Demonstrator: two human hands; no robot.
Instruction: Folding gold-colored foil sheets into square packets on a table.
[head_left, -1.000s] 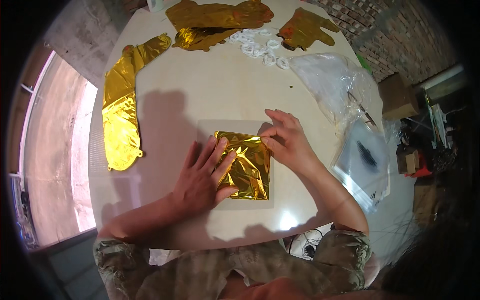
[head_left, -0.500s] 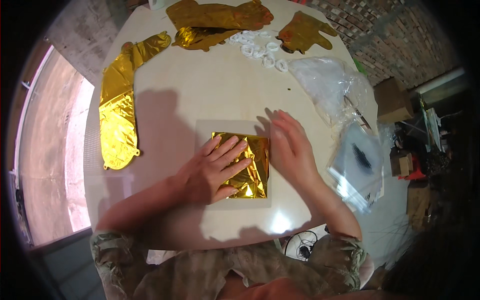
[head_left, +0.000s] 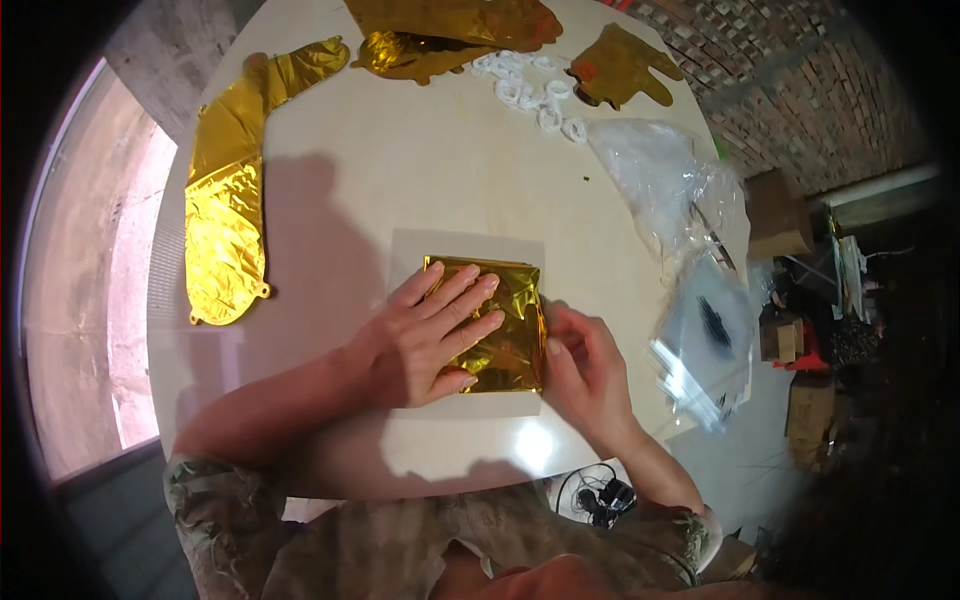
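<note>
A gold foil balloon, folded into a flat square (head_left: 515, 350), lies in front of me on a pale sheet (head_left: 470, 240) on the table. Across its left part my left hand (head_left: 430, 330) rests flat, fingers spread and thumb near the lower edge. My right hand (head_left: 590, 370) is at the square's right edge, its fingers bent and the thumb close to the forefinger, gripping the foil's side there. The fingertips are partly hidden. The foil shines with creases between the two hands.
Long gold foil balloons lie at the left (head_left: 225, 240) and far side (head_left: 460, 30); another gold balloon (head_left: 625, 70) is at the far right. Near them sit several white ribbon rolls (head_left: 550, 118). Clear plastic bags (head_left: 650, 170) and a stack of clear pouches (head_left: 710, 320) line the right edge.
My right hand has come down and nearer along the square's right edge, its fingers bending from outstretched to curled at the foil. My left hand stays pressed on the foil. The view has shifted slightly.
</note>
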